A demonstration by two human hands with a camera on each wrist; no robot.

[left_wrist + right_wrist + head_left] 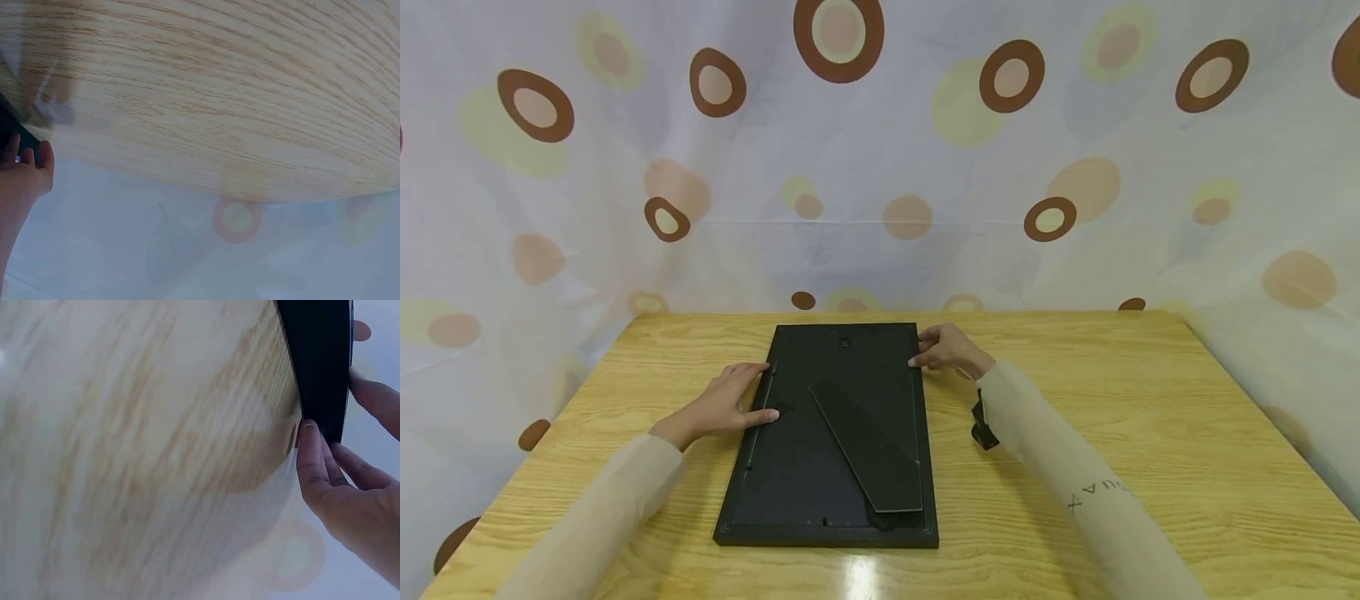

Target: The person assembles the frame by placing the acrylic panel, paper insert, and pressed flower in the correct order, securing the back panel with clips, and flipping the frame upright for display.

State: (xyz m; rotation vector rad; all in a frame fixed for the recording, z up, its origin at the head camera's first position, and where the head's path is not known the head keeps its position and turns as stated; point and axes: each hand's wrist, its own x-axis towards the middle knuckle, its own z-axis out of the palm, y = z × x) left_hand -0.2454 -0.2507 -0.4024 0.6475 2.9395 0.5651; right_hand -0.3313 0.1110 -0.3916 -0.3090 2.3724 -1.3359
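A black picture frame is back side up over the wooden table, its stand leg slanting across the backing. My left hand holds its left edge, thumb over the back and fingers along the side. Close to the far right corner, my right hand pinches the opposite edge between thumb and fingers. The right wrist view has the right-hand fingers on both faces of the dark frame border. Only part of the left hand appears in the left wrist view, fingertips against the dark edge.
A small black object shows beside the right sleeve, partly hidden by it. Wooden tabletop extends on both sides of the frame. Behind the table hangs a patterned white cloth, which also runs along both sides.
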